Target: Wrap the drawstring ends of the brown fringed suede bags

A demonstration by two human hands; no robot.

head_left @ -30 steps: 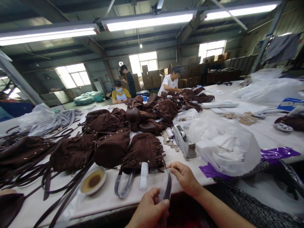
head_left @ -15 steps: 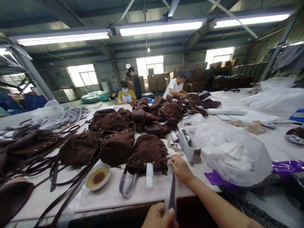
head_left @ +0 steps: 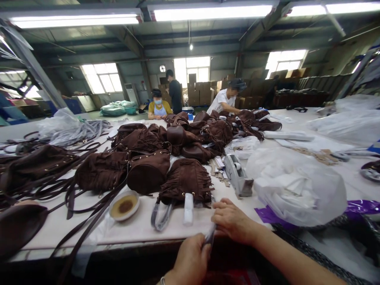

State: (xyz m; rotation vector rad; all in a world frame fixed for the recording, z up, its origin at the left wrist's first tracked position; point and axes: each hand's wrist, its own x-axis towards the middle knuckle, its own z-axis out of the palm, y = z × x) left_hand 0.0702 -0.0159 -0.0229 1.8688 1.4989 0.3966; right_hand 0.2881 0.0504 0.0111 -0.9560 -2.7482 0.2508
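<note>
At the table's front edge, my left hand (head_left: 191, 257) is closed round a dark bag strap (head_left: 210, 236) in clear plastic wrap. My right hand (head_left: 234, 221) has its fingers bent over the upper part of the same strap, hiding much of it. Just beyond lies a dark brown fringed bag (head_left: 188, 180) with metal eyelets. From its near edge come a white wrapped piece (head_left: 188, 209) and a plastic-covered strap loop (head_left: 162, 217). Right of the bag stands a grey tape dispenser (head_left: 239, 178).
A white dish (head_left: 137, 207) of brownish liquid sits left of the bag. More brown bags (head_left: 148, 172) with long straps are heaped behind and leftward. At right are a white plastic bag (head_left: 297, 186) and purple plastic (head_left: 267, 217). Two people (head_left: 227, 101) (head_left: 158, 107) work across the table.
My left hand has moved up closer to my right hand, and less of the strap shows between them. My right hand has come lower along the strap. The view has tilted down.
</note>
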